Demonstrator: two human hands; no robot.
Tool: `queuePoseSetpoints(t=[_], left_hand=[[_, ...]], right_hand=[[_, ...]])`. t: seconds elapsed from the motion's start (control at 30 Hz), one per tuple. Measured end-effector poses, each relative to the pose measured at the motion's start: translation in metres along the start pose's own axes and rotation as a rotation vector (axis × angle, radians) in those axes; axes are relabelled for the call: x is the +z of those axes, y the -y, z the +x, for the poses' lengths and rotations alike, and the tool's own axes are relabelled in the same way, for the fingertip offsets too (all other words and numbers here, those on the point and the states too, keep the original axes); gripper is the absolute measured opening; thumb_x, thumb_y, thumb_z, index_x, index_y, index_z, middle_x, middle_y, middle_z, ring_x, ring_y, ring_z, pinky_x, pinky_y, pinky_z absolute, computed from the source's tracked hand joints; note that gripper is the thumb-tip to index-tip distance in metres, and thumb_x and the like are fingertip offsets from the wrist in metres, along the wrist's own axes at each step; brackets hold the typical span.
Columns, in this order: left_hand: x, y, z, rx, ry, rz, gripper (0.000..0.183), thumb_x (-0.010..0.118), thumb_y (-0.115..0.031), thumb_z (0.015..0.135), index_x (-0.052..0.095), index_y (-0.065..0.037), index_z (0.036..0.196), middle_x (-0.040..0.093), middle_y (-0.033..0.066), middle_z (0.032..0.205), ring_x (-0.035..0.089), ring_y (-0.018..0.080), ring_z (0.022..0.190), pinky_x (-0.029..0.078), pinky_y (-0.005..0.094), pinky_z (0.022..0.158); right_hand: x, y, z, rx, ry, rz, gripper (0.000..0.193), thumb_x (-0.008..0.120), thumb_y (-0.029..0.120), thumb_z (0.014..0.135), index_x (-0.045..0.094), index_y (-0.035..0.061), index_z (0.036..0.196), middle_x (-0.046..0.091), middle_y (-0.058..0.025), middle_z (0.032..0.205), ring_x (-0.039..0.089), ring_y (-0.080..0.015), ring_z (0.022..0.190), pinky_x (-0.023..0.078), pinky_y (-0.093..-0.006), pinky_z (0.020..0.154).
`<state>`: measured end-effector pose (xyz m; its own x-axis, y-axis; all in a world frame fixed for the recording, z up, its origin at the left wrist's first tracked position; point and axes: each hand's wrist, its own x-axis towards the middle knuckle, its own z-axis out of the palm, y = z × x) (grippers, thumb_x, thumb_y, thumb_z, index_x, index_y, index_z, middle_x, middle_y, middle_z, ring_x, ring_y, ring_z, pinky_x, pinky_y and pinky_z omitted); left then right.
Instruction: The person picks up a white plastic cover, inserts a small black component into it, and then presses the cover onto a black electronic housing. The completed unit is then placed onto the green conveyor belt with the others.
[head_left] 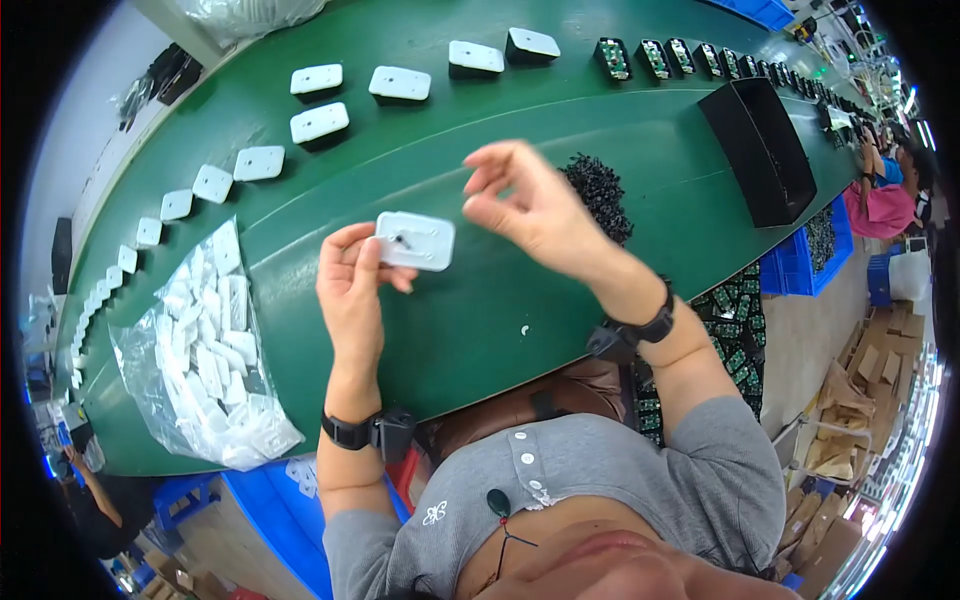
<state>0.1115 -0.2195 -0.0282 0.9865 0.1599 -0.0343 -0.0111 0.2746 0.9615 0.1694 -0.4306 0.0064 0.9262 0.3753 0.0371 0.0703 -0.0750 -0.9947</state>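
Observation:
My left hand [352, 285] grips a white plastic cover [425, 243], a rounded rectangle with a small dark spot on its face, above the green table. To the right of the cover, my right hand [530, 208] is raised, slightly blurred, with thumb and fingers apart and nothing visible between them. Beside that hand lies a heap of small black parts [600, 195], partly hidden behind it. A clear plastic bag [270, 425] full of white covers [207, 345] rests on the table to the left.
White-topped black cases [400, 84] form a curved row along the far left of the green table [450, 350]. Open cases with green circuit boards [614, 60] line the far right. A black box [757, 150] stands near the right edge, beside a blue bin [800, 265].

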Motion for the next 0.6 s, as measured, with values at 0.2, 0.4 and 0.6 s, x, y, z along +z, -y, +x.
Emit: queuePoseSetpoints(t=[0.2,0.4,0.6], left_hand=[[-0.030,0.005,0.017,-0.035,-0.016,0.622,0.011,0.055,-0.010,0.093,0.059,0.000,0.091,0.061,0.0055,0.075,0.054,0.0134,0.059,0.043,0.0258,0.053],[-0.011,-0.003,0.011,0.238,0.130,1.093,0.011,0.058,-0.011,0.089,0.059,0.000,0.091,0.053,0.0109,0.088,0.056,0.0267,0.073,0.046,0.0332,0.064],[-0.001,-0.006,-0.024,0.416,0.028,1.541,0.047,0.069,-0.030,0.080,0.052,0.000,0.112,0.052,0.0152,0.101,0.053,0.0317,0.088,0.046,0.0381,0.070]], right_hand=[[-0.156,-0.027,0.093,-0.428,-0.797,-1.411,0.058,0.064,0.054,0.079,0.057,0.0098,0.115,0.056,-0.0130,0.114,0.055,-0.0311,0.104,0.047,-0.0409,0.083],[-0.209,-0.043,0.118,0.270,-0.535,-1.397,0.063,0.069,0.048,0.076,0.053,0.0083,0.122,0.056,-0.0166,0.116,0.056,-0.0324,0.104,0.048,-0.0398,0.086],[-0.196,-0.054,0.022,-0.202,-0.648,-0.486,0.048,0.073,0.015,0.075,0.052,0.0002,0.116,0.057,-0.0065,0.107,0.055,-0.0170,0.099,0.044,-0.0295,0.088]])
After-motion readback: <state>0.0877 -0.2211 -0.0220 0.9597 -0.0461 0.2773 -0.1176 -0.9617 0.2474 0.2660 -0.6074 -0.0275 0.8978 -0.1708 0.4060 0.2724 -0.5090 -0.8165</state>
